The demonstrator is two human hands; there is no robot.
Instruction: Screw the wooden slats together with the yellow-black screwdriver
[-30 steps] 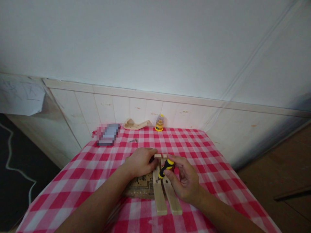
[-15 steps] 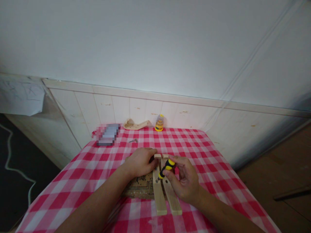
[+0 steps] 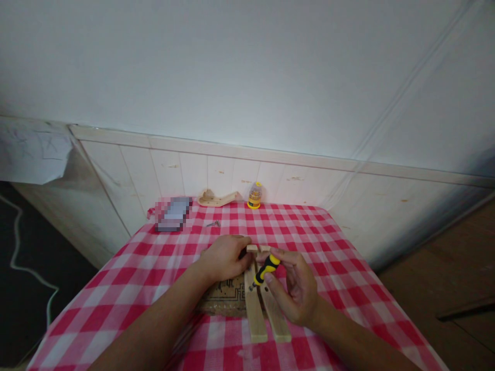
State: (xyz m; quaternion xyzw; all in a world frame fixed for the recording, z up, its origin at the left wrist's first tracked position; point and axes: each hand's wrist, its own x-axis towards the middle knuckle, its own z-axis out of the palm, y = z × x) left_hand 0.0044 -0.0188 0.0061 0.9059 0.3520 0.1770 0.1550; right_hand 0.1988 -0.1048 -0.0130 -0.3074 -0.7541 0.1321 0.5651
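Observation:
Between the thumb and fingers of my right hand (image 3: 297,288) is a yellow and black screwdriver (image 3: 267,269), tilted, its tip at a screw or hole in the left wooden piece (image 3: 256,314). A second wooden piece (image 3: 277,317) lies close beside it on the right, with a dark hole in its face. My left hand (image 3: 226,256) is closed around the far end of the left piece; its fingertips are partly hidden. Under the wood is a flat brown cardboard box (image 3: 220,304) with black printed patterns.
At the back of the red-and-white checked tablecloth (image 3: 301,226) stand a yellow bit holder (image 3: 254,196) and a curved wooden piece (image 3: 218,199). A blurred-out phone-like slab (image 3: 175,214) lies at the back left, near small metal screws (image 3: 213,223). A white panelled wall (image 3: 193,167) borders the table.
The fingers of my right hand have shifted slightly on the screwdriver, whose tip stays at the same spot. My left hand keeps its place on the wood. The whole view has drifted a little.

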